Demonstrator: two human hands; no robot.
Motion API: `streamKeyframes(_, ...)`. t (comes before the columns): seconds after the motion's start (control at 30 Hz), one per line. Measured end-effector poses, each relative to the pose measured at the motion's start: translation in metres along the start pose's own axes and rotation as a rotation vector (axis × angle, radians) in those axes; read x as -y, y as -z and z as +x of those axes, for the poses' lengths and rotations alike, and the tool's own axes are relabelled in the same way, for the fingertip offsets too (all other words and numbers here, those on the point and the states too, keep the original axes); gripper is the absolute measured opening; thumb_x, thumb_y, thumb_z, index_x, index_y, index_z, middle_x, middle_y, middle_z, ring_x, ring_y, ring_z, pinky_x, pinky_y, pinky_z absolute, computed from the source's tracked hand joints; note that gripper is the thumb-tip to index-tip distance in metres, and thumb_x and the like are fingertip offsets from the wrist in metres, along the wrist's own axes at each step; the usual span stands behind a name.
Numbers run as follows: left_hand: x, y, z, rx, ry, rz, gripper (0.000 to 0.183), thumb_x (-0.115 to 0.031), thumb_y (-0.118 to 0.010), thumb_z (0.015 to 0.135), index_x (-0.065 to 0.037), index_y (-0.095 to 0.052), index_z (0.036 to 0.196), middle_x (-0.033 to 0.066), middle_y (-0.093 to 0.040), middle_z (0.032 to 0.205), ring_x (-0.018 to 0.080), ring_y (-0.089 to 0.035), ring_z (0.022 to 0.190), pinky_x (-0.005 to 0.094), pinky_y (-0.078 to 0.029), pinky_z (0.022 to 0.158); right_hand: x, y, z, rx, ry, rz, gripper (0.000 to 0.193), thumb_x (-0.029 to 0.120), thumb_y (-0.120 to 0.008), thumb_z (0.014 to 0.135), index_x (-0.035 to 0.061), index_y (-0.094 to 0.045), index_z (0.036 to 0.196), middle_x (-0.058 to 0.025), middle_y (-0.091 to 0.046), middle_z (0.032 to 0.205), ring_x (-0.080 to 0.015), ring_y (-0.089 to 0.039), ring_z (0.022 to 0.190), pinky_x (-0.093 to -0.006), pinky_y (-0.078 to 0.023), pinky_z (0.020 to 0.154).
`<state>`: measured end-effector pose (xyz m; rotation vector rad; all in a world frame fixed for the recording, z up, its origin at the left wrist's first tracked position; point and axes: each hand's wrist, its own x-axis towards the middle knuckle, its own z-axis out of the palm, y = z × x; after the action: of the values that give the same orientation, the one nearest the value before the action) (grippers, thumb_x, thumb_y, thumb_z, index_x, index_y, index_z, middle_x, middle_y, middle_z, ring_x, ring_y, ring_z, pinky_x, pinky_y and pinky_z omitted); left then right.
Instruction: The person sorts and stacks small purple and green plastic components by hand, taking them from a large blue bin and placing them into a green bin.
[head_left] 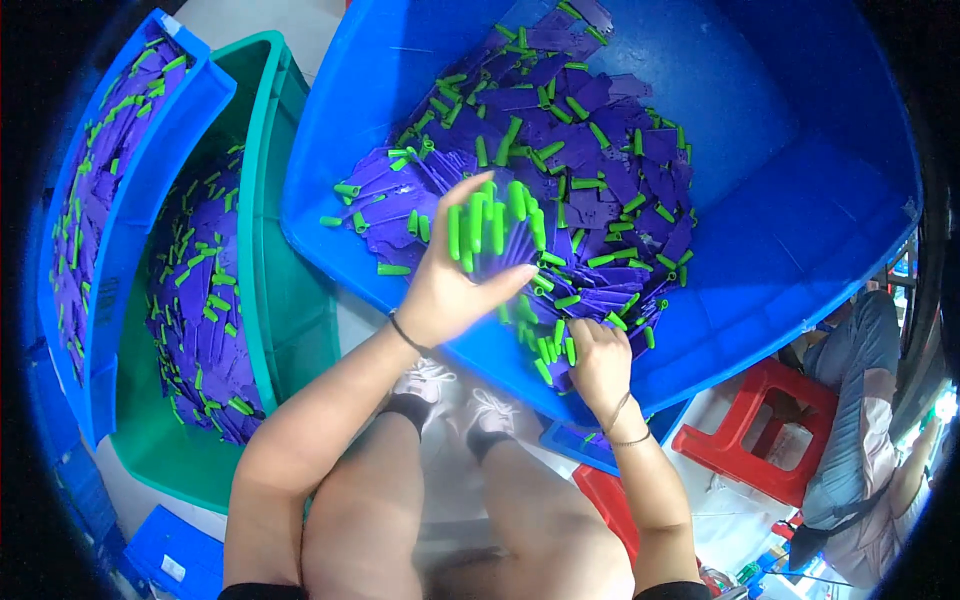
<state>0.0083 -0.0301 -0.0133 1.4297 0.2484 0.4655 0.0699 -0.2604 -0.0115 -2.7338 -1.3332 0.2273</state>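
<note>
Many pieces are gathered as one bunch point(497, 228) in the left hand point(455, 290); the fingers curve behind it and the thumb lies along its near side, so the hand is closed around it. Each piece looks like a thin, flat purple blade with a bright green tube at one end. In the bunch the tubes are crowded together, and the blades spread like a small fan beside them. The right hand point(600, 365) is near it, with fingers bent and close together among more green tubes. Its fingertips are hidden, so I cannot tell whether they hold a piece.

Both hands are over the near part of the big blue bin point(800, 275). Inside, a loose pile point(595, 208) of the same pieces lies in all directions, and the left hand with its bunch covers some of it. The right forearm passes over the near rim. To the left stands a green tub point(300, 300) with similar pieces, partly hidden behind the left forearm; beyond it, a blue crate point(112, 235) holds more. To the right, a red stool point(700, 437) is on the floor point(725, 505), and next to it another person point(845, 440) is partly visible.
</note>
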Motion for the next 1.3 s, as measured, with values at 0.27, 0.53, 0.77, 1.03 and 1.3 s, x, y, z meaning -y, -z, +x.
streamKeyframes(0.27, 0.029, -0.009, -0.011, -0.167, 0.217, -0.067, 0.063, -0.010, -0.074, 0.075, -0.001, -0.034, 0.124, 0.0080, -0.054, 0.110, 0.0165, -0.053, 0.101, 0.0322, -0.042, 0.090, 0.034, 0.015, 0.047, -0.317, -0.239, 0.631, 0.027, 0.002, -0.067, 0.070, 0.0034, -0.059, 0.096, -0.0173, -0.063, 0.082, -0.0365, -0.062, 0.073, -0.0347, -0.048, 0.063)
streamKeyframes(0.53, 0.018, -0.010, -0.004, -0.186, 0.098, 0.101, 0.069, -0.013, -0.074, 0.076, 0.000, -0.031, 0.128, 0.0108, -0.055, 0.110, 0.0183, -0.055, 0.101, 0.0316, -0.044, 0.088, 0.035, -0.018, 0.027, -0.058, -0.151, 0.048, 0.023, 0.005, -0.058, 0.069, 0.0030, -0.057, 0.092, -0.0115, -0.057, 0.088, -0.0279, -0.061, 0.078, -0.0388, -0.049, 0.066)
streamKeyframes(0.77, 0.025, -0.001, -0.005, -0.222, 0.161, 0.132, 0.066, -0.014, -0.074, 0.076, 0.000, -0.033, 0.125, 0.0109, -0.055, 0.110, 0.0189, -0.054, 0.101, 0.0325, -0.043, 0.088, 0.037, -0.012, 0.035, 0.002, -0.150, 0.190, 0.022, 0.007, -0.063, 0.068, 0.0027, -0.054, 0.087, -0.0134, -0.057, 0.091, -0.0302, -0.061, 0.073, -0.0398, -0.050, 0.064)
streamKeyframes(1.03, 0.023, -0.007, -0.007, -0.189, 0.225, 0.044, 0.062, -0.014, -0.074, 0.076, -0.001, -0.035, 0.123, 0.0099, -0.055, 0.109, 0.0177, -0.054, 0.100, 0.0314, -0.043, 0.088, 0.025, -0.017, 0.033, -0.029, -0.165, 0.047, 0.035, 0.021, -0.074, 0.064, 0.0048, -0.054, 0.088, -0.0124, -0.061, 0.084, -0.0310, -0.062, 0.070, -0.0392, -0.050, 0.061)
streamKeyframes(1.3, 0.004, -0.014, -0.013, 0.007, 0.048, 0.031, 0.074, -0.011, -0.076, 0.073, -0.001, -0.031, 0.131, 0.0095, -0.050, 0.121, 0.0184, -0.050, 0.111, 0.0325, -0.040, 0.096, 0.049, 0.023, 0.074, -0.257, -0.419, 1.537, 0.026, 0.004, -0.063, 0.076, 0.0013, -0.061, 0.102, 0.0014, -0.059, 0.083, -0.0084, -0.052, 0.070, -0.0230, -0.043, 0.062)
